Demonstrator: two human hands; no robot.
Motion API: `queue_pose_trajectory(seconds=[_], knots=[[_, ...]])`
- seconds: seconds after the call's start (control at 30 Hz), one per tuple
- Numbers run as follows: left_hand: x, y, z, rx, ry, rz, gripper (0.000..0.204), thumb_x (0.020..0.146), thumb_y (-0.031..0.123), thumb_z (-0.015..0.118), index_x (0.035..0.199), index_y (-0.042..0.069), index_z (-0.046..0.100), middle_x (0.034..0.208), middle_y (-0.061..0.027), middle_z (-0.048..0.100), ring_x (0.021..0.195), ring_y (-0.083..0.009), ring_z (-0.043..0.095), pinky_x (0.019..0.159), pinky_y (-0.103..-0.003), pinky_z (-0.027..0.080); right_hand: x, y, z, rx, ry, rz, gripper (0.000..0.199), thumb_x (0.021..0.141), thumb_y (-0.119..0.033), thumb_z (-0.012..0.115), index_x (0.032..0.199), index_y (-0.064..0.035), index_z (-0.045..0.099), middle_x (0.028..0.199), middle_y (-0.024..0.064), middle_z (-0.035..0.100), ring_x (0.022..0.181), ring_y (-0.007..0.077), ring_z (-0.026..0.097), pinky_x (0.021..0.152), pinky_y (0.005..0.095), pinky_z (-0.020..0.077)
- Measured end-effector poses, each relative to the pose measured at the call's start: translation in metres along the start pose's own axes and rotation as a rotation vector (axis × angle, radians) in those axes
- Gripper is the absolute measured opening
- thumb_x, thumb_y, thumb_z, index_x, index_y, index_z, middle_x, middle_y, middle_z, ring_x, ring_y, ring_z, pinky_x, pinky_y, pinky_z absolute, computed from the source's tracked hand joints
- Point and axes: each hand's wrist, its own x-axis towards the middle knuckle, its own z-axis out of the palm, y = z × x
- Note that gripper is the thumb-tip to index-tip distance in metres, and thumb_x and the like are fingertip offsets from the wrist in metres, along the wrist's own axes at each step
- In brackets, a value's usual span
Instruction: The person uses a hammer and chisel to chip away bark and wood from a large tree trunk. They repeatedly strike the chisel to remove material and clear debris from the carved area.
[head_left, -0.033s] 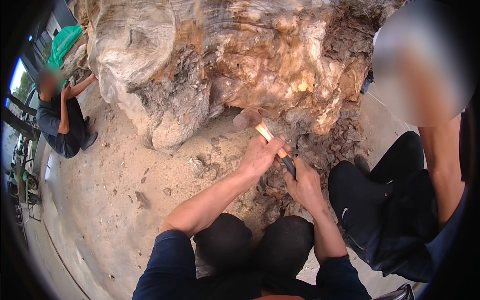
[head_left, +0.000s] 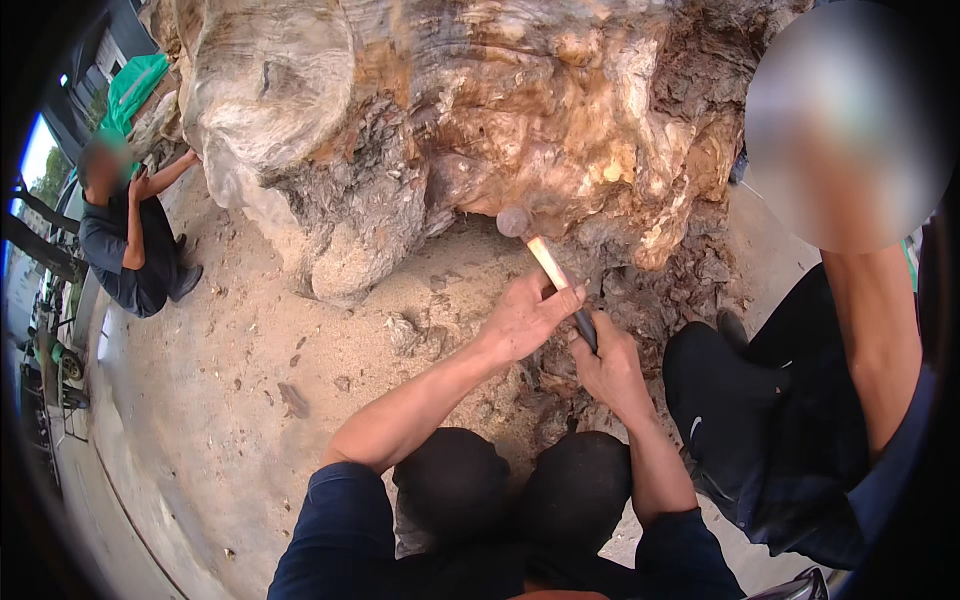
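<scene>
A hammer [head_left: 547, 264] lies slantwise in front of a huge gnarled tree stump [head_left: 520, 150]. Its round, dusty head sits by a dark hollow under the stump's lower edge; whether they touch I cannot tell. The handle is pale and orange, with a black grip. My right hand [head_left: 612, 370] is closed around the grip end. Farther up, my left hand [head_left: 525, 320] is closed over the middle of the handle, its fingers crossing it. Part of the left palm side is hidden.
Loose bark and rough wood bits [head_left: 680, 310] lie below the stump. Close on my right squats a person in dark trousers [head_left: 770, 420]. Another person [head_left: 135, 240] crouches at the far left, one hand on the wood. A green cover [head_left: 132, 88] hangs behind. Sandy ground [head_left: 230, 400] surrounds us.
The hammer head has shifted slightly up and right, and its round face now shows. My hands have moved little. The whole view has shifted slightly.
</scene>
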Motion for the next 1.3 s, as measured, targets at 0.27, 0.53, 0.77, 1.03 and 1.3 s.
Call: queue_pose_trajectory(seconds=[0.27, 0.53, 0.77, 1.03, 1.3], knots=[[0.004, -0.035, -0.141, 0.377, 1.049, 0.327, 0.044, 0.096, 0.018, 0.072, 0.131, -0.002, 0.055, 0.105, -0.0138, 0.058, 0.091, -0.0233, 0.062, 0.082, -0.046, 0.053, 0.013, -0.001, 0.005, 0.540, -0.147, 0.212, 0.022, 0.098, -0.022, 0.067, 0.103, -0.0016, 0.061, 0.070, 0.0003, 0.053, 0.063, 0.0095, 0.048, 0.057, 0.0309, 0.0398], [0.050, -0.016, -0.205, 0.875, 1.235, 0.526, 0.061, 0.087, 0.019, 0.080, 0.138, -0.001, 0.053, 0.131, -0.0210, 0.054, 0.120, -0.0381, 0.055, 0.098, -0.045, 0.048, 0.022, -0.009, 0.031, 0.602, -0.120, 0.291, 0.016, 0.098, -0.017, 0.066, 0.102, -0.0025, 0.062, 0.067, -0.0028, 0.051, 0.061, 0.0069, 0.047, 0.054, 0.0294, 0.0389], [0.062, -0.009, -0.219, 0.639, 1.229, 0.442, 0.029, 0.084, 0.010, 0.078, 0.108, 0.003, 0.064, 0.103, -0.0111, 0.058, 0.090, -0.0267, 0.061, 0.081, -0.039, 0.050, 0.043, -0.027, 0.038, 0.735, -0.107, 0.273, 0.019, 0.100, -0.019, 0.065, 0.092, -0.0034, 0.057, 0.067, -0.0026, 0.054, 0.056, 0.0045, 0.049, 0.048, 0.0258, 0.0370], [0.022, -0.036, -0.174, 0.687, 0.608, 0.534, 0.022, 0.086, 0.004, 0.071, 0.106, 0.003, 0.062, 0.101, -0.0155, 0.060, 0.096, -0.0332, 0.062, 0.080, -0.044, 0.050, 0.096, -0.102, 0.059, 0.918, -0.051, 0.137, 0.017, 0.105, -0.020, 0.060, 0.099, -0.0057, 0.054, 0.067, -0.0040, 0.050, 0.053, 0.0043, 0.046, 0.046, 0.0248, 0.0373], [-0.001, -0.010, -0.180, -0.166, 0.662, 0.295, 0.059, 0.108, 0.051, 0.048, 0.110, -0.006, 0.065, 0.091, -0.0116, 0.073, 0.080, -0.0190, 0.067, 0.074, -0.035, 0.054, 0.140, -0.154, 0.097, 0.934, 0.096, 0.046, 0.018, 0.106, -0.020, 0.057, 0.098, -0.0048, 0.053, 0.066, -0.0045, 0.049, 0.055, 0.0038, 0.045, 0.048, 0.0253, 0.0369]])
